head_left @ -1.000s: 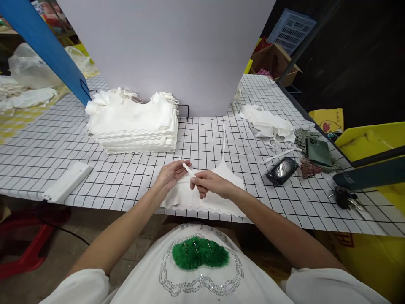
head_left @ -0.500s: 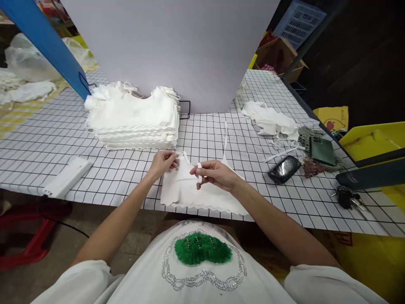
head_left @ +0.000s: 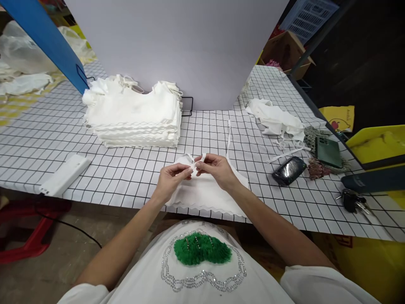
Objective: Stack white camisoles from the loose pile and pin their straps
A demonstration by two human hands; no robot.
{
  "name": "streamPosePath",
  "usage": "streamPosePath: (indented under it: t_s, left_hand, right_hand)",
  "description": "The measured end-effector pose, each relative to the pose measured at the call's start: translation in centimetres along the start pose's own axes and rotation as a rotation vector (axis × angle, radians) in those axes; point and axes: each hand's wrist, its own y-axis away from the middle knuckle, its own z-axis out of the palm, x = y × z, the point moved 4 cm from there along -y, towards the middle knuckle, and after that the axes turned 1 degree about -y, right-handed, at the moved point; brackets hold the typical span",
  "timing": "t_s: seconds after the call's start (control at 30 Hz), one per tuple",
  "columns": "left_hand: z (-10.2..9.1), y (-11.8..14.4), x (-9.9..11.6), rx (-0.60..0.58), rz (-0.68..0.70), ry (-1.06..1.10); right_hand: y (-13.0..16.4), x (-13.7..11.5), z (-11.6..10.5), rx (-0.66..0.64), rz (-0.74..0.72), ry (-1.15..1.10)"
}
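Left hand (head_left: 172, 177) and right hand (head_left: 217, 166) meet, both pinching thin strap (head_left: 198, 160) of white top (head_left: 209, 196) lying flat at worktop (head_left: 126, 177) front edge. Step looks like strap tying/adjusting. Next likely needs fine fingertip control, steady tension. Folded stack (head_left: 134, 114) well behind.

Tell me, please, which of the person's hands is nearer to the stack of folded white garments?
The left. The left hand is just in front of the stack of folded white garments, near its right corner. The right hand is farther to the right; both pinch a strap of the white top.
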Motion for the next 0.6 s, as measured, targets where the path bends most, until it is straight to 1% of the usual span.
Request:
streamPosePath:
  t_s: [0.07,0.1,0.13,0.17,0.2,0.23,0.27,0.3,0.37,0.47,0.53,0.6]
  left_hand:
    - [-0.2,-0.2,0.7,-0.047,0.018,-0.084]
    - [-0.3,-0.3,1.1,-0.079,0.033,-0.126]
    - [-0.3,-0.4,1.6,-0.108,0.052,-0.162]
    - [-0.3,-0.6,2.1,-0.127,0.074,-0.186]
    - [-0.2,-0.8,2.6,-0.130,0.097,-0.203]
    - [-0.2,-1.1,3.0,-0.124,0.116,-0.217]
    - [-0.2,-1.4,3.4,-0.106,0.131,-0.229]
    - [-0.2,-1.7,3.7,-0.085,0.140,-0.238]
    - [-0.2,-2.2,4.2,-0.050,0.150,-0.251]
    - [-0.4,-2.8,4.3,-0.043,0.176,-0.271]
    - [-0.7,-3.0,3.8,-0.047,0.203,-0.340]
    - [-1.1,-3.1,2.6,-0.057,0.209,-0.469]
  right_hand:
    - [0.2,-0.9,-0.9,0.075,-0.149,0.189]
    - [0.2,-1.5,-1.0,0.063,-0.227,0.281]
    - [0.2,-2.0,-0.8,-0.003,-0.283,0.354]
    - [0.1,-2.4,-0.5,-0.113,-0.311,0.400]
    - [0.0,-2.7,0.0,-0.228,-0.314,0.420]
    - [-0.2,-2.9,0.4,-0.311,-0.301,0.423]
    - [-0.6,-3.0,0.7,-0.346,-0.280,0.416]
    - [-1.0,-3.1,0.8,-0.339,-0.258,0.405]
    - [-1.8,-3.1,0.8,-0.273,-0.222,0.377]
    - [-2.6,-2.8,0.6,-0.212,-0.187,0.286]
    - [-2.9,-2.5,0.1,-0.188,-0.163,0.225]
    - [-3.3,-2.1,-0.6,-0.178,-0.151,0.246]
